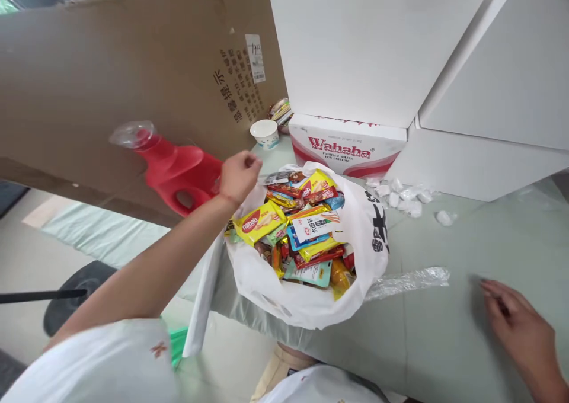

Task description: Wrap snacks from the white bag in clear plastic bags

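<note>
Behind the white plastic bag (pixel 306 315), boxes crowd the back of the table (pixel 435 355): a red-and-white water box (pixel 347 148) with a large plain white box (pixel 377 53) on top of it, and more smooth white boxes (pixel 498 95) to the right. A tall brown cardboard sheet (pixel 169 77), printed with dark characters and bearing a paper label (pixel 255 58), walls off the left side. In front of it is a glossy red jug (pixel 178 166) with clear film bunched over its mouth; the left wrist and forearm cross in front of part of it. A round paper cup (pixel 265 133) is near the cardboard's right edge. The bag sits at the table's near left edge, its thin, creased sides spread wide around a heap of shiny snack packets (pixel 313 225), flat and crinkled, in yellow, red and blue. Small white lumpy packets (pixel 406 197) lie right of its far side, and a strip of wrinkled clear plastic (pixel 413 281) reaches out beside it over the smooth, pale green surface. The hands are well apart: the left hand (pixel 240 175), fingers curled, is by the bag's far left rim, and whether it grips anything I cannot tell; the right hand (pixel 518 320) is at the far right, fingers loosely bent, its grip also unclear.
</note>
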Demonstrator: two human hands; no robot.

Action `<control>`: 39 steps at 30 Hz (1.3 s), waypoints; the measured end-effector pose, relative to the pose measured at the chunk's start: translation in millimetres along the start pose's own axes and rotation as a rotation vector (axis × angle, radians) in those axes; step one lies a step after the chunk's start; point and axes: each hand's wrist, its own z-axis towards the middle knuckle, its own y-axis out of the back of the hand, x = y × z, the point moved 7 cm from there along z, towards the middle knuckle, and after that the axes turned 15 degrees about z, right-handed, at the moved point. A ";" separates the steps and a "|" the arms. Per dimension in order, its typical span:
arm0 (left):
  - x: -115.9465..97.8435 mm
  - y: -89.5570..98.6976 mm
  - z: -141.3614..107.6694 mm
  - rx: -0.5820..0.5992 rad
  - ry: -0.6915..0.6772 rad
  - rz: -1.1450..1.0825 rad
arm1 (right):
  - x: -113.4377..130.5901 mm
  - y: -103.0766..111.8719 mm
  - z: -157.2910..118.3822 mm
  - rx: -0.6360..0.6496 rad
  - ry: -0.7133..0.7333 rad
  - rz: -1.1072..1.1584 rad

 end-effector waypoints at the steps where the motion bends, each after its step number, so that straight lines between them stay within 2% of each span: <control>1: -3.8 -20.8 32.5 -0.017 0.004 0.044 | 5.2 -4.0 -16.5 -0.001 -0.022 0.000; 3: -2.7 -58.1 85.6 -0.031 0.016 0.118 | 10.5 -8.8 -38.6 -0.022 -0.057 -0.015; 6: 10.4 -98.0 138.2 0.010 -0.022 0.121 | 10.2 -10.4 -51.5 -0.062 -0.095 -0.058; 9: 30.3 -117.6 163.4 0.078 0.011 0.124 | 9.2 -8.5 -53.3 -0.110 -0.128 -0.115; 12: 32.1 -116.3 161.2 0.086 -0.018 0.152 | 14.1 -9.9 -52.5 -0.120 -0.104 -0.156; 15: 4.2 -93.1 130.2 0.050 -0.187 0.239 | 18.8 -12.0 -52.9 -0.139 -0.071 -0.178; 17: -24.7 -63.5 94.9 -0.012 -0.318 0.262 | 19.9 -13.3 -53.9 -0.149 -0.058 -0.184; 19: -54.3 -23.7 52.7 -0.110 -0.416 0.208 | 19.8 -14.0 -55.1 -0.158 -0.048 -0.177; 22: -93.0 35.9 -9.8 -0.243 -0.479 0.083 | 18.4 -14.7 -56.4 -0.160 -0.045 -0.165; 23: -105.8 50.2 -27.8 -0.255 -0.492 0.044 | 17.9 -14.2 -56.8 -0.168 -0.050 -0.164; 24: -118.9 61.3 -43.5 -0.260 -0.498 0.002 | 17.5 -13.8 -57.1 -0.176 -0.055 -0.162; 26: -147.6 69.1 -66.4 -0.200 -0.507 -0.119 | 17.6 -13.4 -57.3 -0.187 -0.061 -0.151; 28: -181.4 55.6 -78.2 -0.035 -0.522 -0.299 | 18.5 -13.3 -57.2 -0.196 -0.058 -0.128; 29: -199.4 40.4 -80.3 0.093 -0.523 -0.403 | 19.0 -13.1 -57.1 -0.200 -0.057 -0.113; 31: -232.9 -3.0 -79.5 0.407 -0.460 -0.633 | 18.8 -13.0 -57.2 -0.204 -0.066 -0.088; 32: -244.6 -27.2 -75.7 0.535 -0.357 -0.759 | 18.1 -13.0 -57.3 -0.203 -0.075 -0.077; 33: -252.0 -53.6 -71.2 0.659 -0.192 -0.890 | 17.4 -13.1 -57.5 -0.200 -0.085 -0.067; 35: -256.4 -108.5 -69.9 0.923 0.281 -1.099 | 16.3 -13.1 -58.0 -0.194 -0.097 -0.046; 37: -260.0 -140.7 -64.4 1.017 0.422 -1.106 | 16.5 -12.8 -58.1 -0.187 -0.097 -0.022; 39: -257.7 -158.5 -58.3 1.072 0.476 -1.125 | 17.4 -12.3 -57.5 -0.183 -0.094 -0.001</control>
